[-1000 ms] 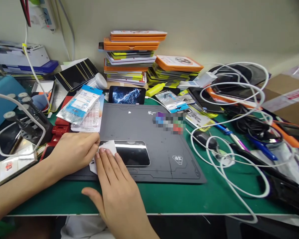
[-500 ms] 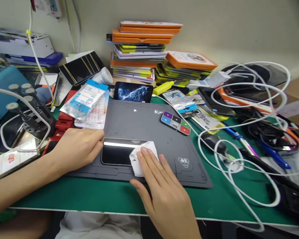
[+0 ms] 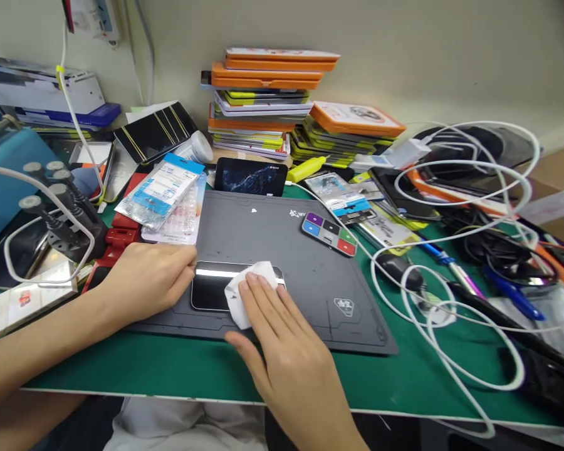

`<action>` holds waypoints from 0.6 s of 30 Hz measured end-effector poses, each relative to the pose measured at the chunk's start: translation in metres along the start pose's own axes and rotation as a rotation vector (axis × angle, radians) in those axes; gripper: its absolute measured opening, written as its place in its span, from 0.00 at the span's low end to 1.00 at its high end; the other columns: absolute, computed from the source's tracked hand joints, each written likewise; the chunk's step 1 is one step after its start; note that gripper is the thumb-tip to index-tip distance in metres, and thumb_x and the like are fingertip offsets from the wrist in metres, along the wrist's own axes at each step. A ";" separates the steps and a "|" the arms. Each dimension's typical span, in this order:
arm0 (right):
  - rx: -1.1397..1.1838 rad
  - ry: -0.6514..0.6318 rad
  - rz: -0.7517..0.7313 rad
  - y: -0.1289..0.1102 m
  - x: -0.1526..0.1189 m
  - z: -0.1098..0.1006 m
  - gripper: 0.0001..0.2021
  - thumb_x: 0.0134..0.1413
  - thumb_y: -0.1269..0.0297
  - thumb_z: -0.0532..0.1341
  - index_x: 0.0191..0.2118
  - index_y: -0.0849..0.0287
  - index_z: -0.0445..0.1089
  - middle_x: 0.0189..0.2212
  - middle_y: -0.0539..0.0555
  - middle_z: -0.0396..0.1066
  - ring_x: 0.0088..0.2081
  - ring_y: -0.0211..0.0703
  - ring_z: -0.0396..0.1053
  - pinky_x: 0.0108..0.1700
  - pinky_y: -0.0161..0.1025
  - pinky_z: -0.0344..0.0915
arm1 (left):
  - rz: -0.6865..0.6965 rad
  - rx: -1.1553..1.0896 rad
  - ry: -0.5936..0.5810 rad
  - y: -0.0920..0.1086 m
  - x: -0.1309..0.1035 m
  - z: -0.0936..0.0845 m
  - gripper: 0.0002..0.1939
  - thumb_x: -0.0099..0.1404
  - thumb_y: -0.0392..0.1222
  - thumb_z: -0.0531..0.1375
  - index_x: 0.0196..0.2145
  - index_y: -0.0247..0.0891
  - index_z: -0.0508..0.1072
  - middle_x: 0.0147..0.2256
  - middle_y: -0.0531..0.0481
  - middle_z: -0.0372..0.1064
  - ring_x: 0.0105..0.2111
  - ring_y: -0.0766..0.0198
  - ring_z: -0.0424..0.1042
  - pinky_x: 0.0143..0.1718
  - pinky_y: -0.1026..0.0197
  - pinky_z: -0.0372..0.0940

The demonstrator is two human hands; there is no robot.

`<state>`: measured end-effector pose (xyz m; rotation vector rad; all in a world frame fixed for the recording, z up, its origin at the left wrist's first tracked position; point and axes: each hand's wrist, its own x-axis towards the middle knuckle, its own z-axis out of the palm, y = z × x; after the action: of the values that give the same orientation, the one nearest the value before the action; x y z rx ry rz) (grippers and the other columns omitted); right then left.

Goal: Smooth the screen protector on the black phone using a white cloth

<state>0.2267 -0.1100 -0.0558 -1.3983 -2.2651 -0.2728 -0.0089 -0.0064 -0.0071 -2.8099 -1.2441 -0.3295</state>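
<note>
A phone (image 3: 210, 293) with a glossy black screen lies flat on a dark grey work mat (image 3: 263, 228). With fingers stretched out and close together, my right hand (image 3: 286, 351) presses a white wipe (image 3: 237, 305) down on the screen, its thumb apart from the wipe. The wipe covers part of the phone's middle and right. My left hand (image 3: 153, 275) is closed in a fist against the phone's left end; its fingertips are turned out of sight, and nothing shows in it.
A second phone (image 3: 251, 176), lit, leans behind the mat with a white cable (image 3: 444, 357) looping across the right. Stacked orange and yellow boxes (image 3: 263, 119) stand by the wall. A screwdriver stand (image 3: 70, 219) is at left, a coloured button pad (image 3: 329, 233) on the mat.
My right hand has slid the wipe left along the screen, uncovering the phone's right end. My left fist stays at the phone's left end. The view has shifted slightly.
</note>
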 end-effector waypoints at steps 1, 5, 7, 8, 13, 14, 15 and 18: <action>-0.008 -0.006 0.000 0.003 0.005 0.001 0.30 0.79 0.51 0.53 0.68 0.74 0.66 0.68 0.65 0.69 0.68 0.56 0.70 0.70 0.55 0.68 | -0.007 0.001 -0.003 0.000 0.000 0.000 0.11 0.73 0.36 0.49 0.32 0.41 0.67 0.28 0.53 0.76 0.27 0.59 0.75 0.27 0.57 0.50; -0.016 -0.017 -0.021 0.011 0.021 0.003 0.30 0.80 0.50 0.50 0.66 0.76 0.69 0.65 0.67 0.72 0.66 0.58 0.73 0.70 0.59 0.69 | -0.026 0.001 0.012 0.000 -0.002 0.001 0.11 0.72 0.35 0.50 0.32 0.41 0.67 0.27 0.53 0.75 0.26 0.59 0.76 0.26 0.57 0.49; -0.014 -0.005 -0.017 0.016 0.020 0.004 0.28 0.80 0.53 0.51 0.65 0.74 0.70 0.65 0.66 0.72 0.65 0.57 0.73 0.69 0.58 0.70 | 0.000 -0.030 0.039 0.001 -0.002 0.000 0.11 0.73 0.34 0.50 0.33 0.41 0.68 0.27 0.55 0.75 0.26 0.60 0.75 0.26 0.57 0.50; -0.013 0.008 -0.007 0.019 0.017 0.004 0.26 0.80 0.54 0.52 0.66 0.73 0.70 0.65 0.65 0.72 0.65 0.56 0.73 0.69 0.58 0.70 | 0.023 -0.054 0.069 0.001 -0.002 0.000 0.11 0.73 0.34 0.51 0.34 0.41 0.69 0.27 0.55 0.75 0.26 0.62 0.75 0.26 0.58 0.52; 0.056 0.121 0.025 0.040 -0.002 0.004 0.18 0.75 0.66 0.62 0.65 0.66 0.72 0.63 0.59 0.76 0.64 0.50 0.75 0.71 0.50 0.68 | 0.214 -0.143 0.200 0.003 -0.002 -0.002 0.08 0.78 0.39 0.55 0.49 0.39 0.73 0.42 0.50 0.78 0.38 0.61 0.79 0.35 0.60 0.66; 0.092 0.140 0.031 0.043 -0.005 0.003 0.17 0.74 0.69 0.62 0.64 0.64 0.73 0.61 0.57 0.77 0.63 0.48 0.76 0.70 0.46 0.68 | 0.249 -0.140 0.168 0.003 -0.002 -0.001 0.10 0.78 0.41 0.57 0.53 0.38 0.73 0.46 0.48 0.78 0.42 0.59 0.80 0.39 0.59 0.68; 0.132 0.156 0.045 0.045 -0.007 0.003 0.16 0.73 0.71 0.63 0.62 0.63 0.74 0.60 0.56 0.78 0.62 0.46 0.76 0.70 0.43 0.69 | 0.275 -0.134 0.123 0.002 -0.002 0.000 0.12 0.79 0.44 0.58 0.55 0.38 0.73 0.50 0.46 0.78 0.47 0.56 0.79 0.43 0.57 0.70; 0.226 0.204 0.155 0.046 -0.012 0.000 0.13 0.72 0.72 0.63 0.58 0.59 0.78 0.56 0.53 0.81 0.57 0.44 0.80 0.64 0.38 0.72 | 0.293 -0.130 0.016 0.000 -0.001 0.004 0.20 0.77 0.54 0.63 0.57 0.38 0.75 0.58 0.42 0.75 0.53 0.50 0.78 0.52 0.51 0.72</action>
<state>0.2724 -0.0983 -0.0647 -1.3522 -1.9451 -0.1003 -0.0085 -0.0066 -0.0108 -3.0347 -0.8173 -0.4272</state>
